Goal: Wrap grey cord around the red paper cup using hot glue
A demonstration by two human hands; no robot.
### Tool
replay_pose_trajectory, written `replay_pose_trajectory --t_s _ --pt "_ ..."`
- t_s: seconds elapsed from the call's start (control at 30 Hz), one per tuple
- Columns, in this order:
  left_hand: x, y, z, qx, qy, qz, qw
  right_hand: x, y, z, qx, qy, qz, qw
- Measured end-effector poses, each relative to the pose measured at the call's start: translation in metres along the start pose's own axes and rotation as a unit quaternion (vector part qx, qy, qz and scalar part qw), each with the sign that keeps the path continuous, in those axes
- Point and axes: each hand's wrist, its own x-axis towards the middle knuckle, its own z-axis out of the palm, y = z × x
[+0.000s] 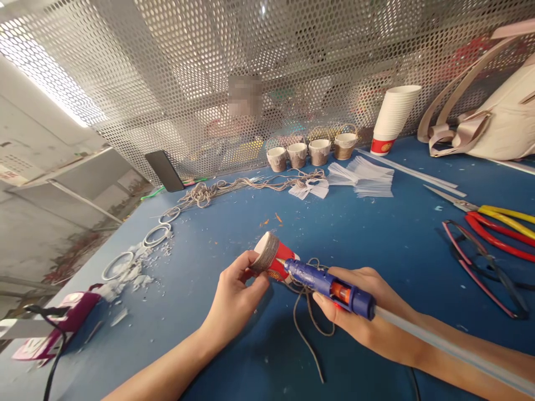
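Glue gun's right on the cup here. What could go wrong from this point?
1. The left hand pinches the red paper cup close to the glue gun nozzle; fingers could get burned.
2. Loose twine trails under the right hand and gun; it may snag or pick up stray glue.
3. The cup lies tilted on the blue table, held only at its wrapped end, so it could roll or slip.

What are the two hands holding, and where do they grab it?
The left hand grips the red paper cup at its cord-wrapped bottom end. The right hand holds the blue glue gun around its body.
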Motion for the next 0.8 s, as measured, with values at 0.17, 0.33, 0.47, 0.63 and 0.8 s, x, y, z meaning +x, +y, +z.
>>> replay_pose_trajectory --t_s 0.17,0.33,0.47,0.63,0.8 --pt "-0.001 0.001 -0.001 -0.006 -0.001 0.001 1.000 0.001 0.000 -0.002 -0.003 0.000 0.026 1.000" --pt "0.000 0.000 0.000 -0.015 -0.008 -0.006 1.000 -0.002 0.001 0.007 -0.009 -0.002 -0.033 0.999" --pt "0.001 -0.001 0.000 -0.018 -0.006 -0.003 1.000 -0.002 0.001 0.005 -0.001 0.001 -0.028 1.000" --pt "0.000 0.001 -0.002 -0.027 -0.003 0.006 1.000 0.001 -0.002 -0.005 0.028 0.000 0.055 0.998" --pt "0.000 0.001 -0.002 -0.030 -0.002 0.011 0.999 0.001 -0.005 -0.005 0.030 -0.001 0.061 0.998"
